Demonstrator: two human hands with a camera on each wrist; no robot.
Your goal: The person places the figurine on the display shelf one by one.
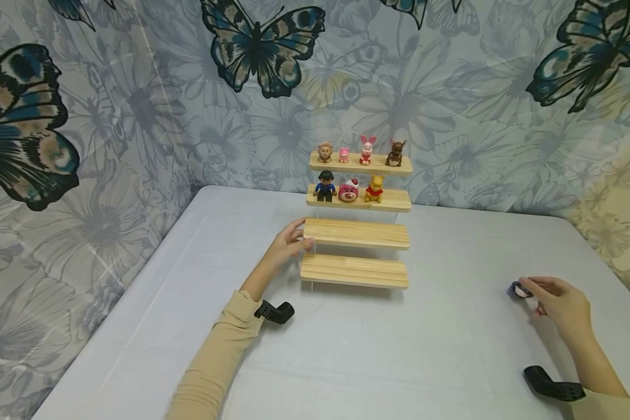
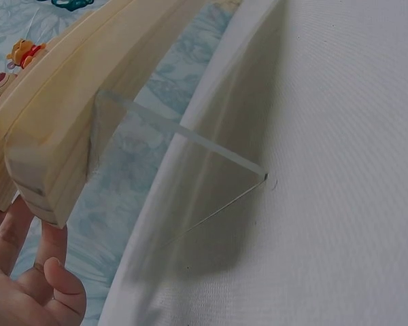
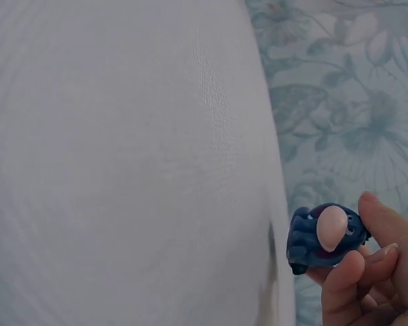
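Note:
My right hand (image 1: 564, 303) pinches a small blue donkey figurine (image 3: 330, 236) between thumb and fingers, over the right side of the table. The figurine has a pale pink muzzle and lies on its side in the right wrist view. At the left end of a four-tier wooden display shelf (image 1: 357, 233), my left hand (image 1: 286, 244) grips the second board from the bottom, thumb at its front edge. In the left wrist view, fingers (image 2: 10, 238) reach the end of the board, and a clear support (image 2: 190, 136) runs beneath the wood.
On the top tier stand a lion figurine (image 1: 325, 152), a small pink one, a piglet (image 1: 366, 150) and a brown kangaroo (image 1: 396, 153). Below are a blue-shirted toy figure (image 1: 325, 186), a pink bear (image 1: 349, 191) and a yellow bear (image 1: 374, 189). White cloth covers the table (image 1: 451, 344).

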